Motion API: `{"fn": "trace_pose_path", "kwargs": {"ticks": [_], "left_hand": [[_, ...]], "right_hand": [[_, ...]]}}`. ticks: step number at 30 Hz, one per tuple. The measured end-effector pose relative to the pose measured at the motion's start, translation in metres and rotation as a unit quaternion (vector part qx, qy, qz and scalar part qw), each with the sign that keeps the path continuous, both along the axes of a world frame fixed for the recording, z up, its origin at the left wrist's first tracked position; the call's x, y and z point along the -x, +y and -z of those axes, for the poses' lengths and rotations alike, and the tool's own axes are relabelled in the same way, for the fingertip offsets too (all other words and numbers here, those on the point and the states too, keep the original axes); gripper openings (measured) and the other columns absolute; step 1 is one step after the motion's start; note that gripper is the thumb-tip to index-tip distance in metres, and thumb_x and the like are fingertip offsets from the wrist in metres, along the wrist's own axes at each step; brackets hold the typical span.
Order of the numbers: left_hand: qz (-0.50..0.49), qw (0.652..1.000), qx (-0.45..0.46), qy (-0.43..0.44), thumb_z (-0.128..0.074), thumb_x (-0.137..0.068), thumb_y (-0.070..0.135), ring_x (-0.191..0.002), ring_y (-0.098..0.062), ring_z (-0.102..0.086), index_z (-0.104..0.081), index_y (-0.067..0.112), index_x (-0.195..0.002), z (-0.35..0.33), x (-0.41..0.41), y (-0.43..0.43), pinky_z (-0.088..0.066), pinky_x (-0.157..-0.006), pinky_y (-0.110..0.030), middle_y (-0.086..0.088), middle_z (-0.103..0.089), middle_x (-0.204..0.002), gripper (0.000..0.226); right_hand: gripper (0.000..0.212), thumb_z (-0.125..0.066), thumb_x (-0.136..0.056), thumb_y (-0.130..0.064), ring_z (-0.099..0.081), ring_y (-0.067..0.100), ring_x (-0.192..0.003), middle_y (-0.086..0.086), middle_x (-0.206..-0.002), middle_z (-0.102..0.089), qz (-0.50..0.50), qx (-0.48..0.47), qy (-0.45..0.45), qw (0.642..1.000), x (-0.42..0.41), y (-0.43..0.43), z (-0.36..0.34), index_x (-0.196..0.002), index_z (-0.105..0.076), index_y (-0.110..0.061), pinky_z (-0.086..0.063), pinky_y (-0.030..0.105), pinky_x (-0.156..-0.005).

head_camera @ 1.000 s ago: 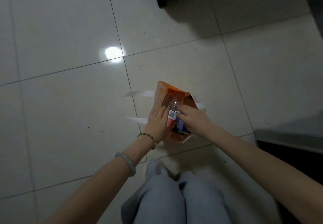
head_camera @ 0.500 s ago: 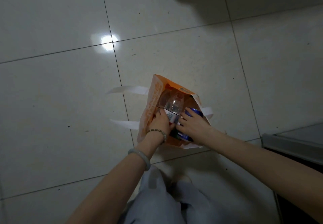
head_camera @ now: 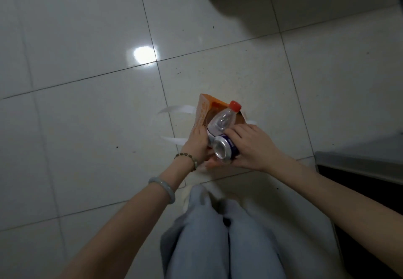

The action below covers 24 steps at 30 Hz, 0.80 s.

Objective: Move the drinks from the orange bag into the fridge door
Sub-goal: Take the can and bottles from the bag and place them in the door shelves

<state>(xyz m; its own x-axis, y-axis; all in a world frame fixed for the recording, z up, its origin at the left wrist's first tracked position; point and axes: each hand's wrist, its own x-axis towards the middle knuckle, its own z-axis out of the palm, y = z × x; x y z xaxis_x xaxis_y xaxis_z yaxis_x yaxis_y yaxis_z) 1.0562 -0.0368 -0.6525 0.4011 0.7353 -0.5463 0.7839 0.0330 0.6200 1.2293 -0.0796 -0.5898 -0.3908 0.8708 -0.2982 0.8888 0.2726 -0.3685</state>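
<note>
Orange bag [head_camera: 201, 113]: on the tiled floor [head_camera: 87, 82], just beyond the knees [head_camera: 229, 224].
Left hand [head_camera: 197, 145]: curled around the clear bottle [head_camera: 220, 124], red cap up, at the bag mouth.
Right hand [head_camera: 250, 145]: wrapped round a blue can [head_camera: 225, 150], near the bottle.
Right side: dark ledge [head_camera: 357, 165] close by.

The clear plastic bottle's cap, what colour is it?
Red. The head view shows the round cap on the clear plastic bottle.

The orange bag [head_camera: 201, 113] has its inside hidden behind the bottle [head_camera: 221, 121], can [head_camera: 224, 149] and both hands; the bottle's lower half is covered.
</note>
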Motion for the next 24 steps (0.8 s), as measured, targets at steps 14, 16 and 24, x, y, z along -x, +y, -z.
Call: {"fn": "trace_pose_path", "kwargs": {"ticks": [14,16,24], "left_hand": [[0.063,0.993,-0.073,-0.070,-0.072,-0.073,0.041,-0.097,-0.018,-0.054,-0.035,0.015,-0.120,-0.382,0.025,-0.015,-0.053,-0.079,-0.031,-0.006,-0.047,-0.120,0.065],[0.089,0.989,-0.087,-0.084,-0.072,-0.074,0.041,-0.097,-0.015,-0.053,-0.035,0.014,-0.122,-0.424,0.020,-0.016,-0.052,-0.080,-0.028,-0.004,-0.046,-0.120,0.066],[0.262,0.944,-0.105,-0.169,-0.071,-0.076,0.032,-0.097,-0.014,-0.051,-0.035,0.011,-0.123,-0.557,-0.031,-0.035,-0.046,-0.079,-0.023,0.005,-0.042,-0.110,0.064]], "right_hand": [[0.072,-0.072,-0.059,-0.049,-0.053,0.019,-0.102,0.002,-0.117,-0.056,0.336,0.003,0.183,0.924,0.021,-0.077,-0.378,-0.120,-0.045,-0.020,-0.042,0.029,-0.081],[0.073,-0.070,-0.057,-0.052,-0.051,0.015,-0.101,-0.001,-0.116,-0.054,0.388,-0.011,0.201,0.899,0.019,-0.091,-0.420,-0.118,-0.044,-0.021,-0.042,0.029,-0.082],[0.073,-0.084,-0.059,-0.027,-0.051,0.019,-0.107,0.002,-0.118,-0.056,0.564,-0.148,0.189,0.790,0.006,-0.179,-0.535,-0.119,-0.043,-0.018,-0.045,0.030,-0.084]]}}
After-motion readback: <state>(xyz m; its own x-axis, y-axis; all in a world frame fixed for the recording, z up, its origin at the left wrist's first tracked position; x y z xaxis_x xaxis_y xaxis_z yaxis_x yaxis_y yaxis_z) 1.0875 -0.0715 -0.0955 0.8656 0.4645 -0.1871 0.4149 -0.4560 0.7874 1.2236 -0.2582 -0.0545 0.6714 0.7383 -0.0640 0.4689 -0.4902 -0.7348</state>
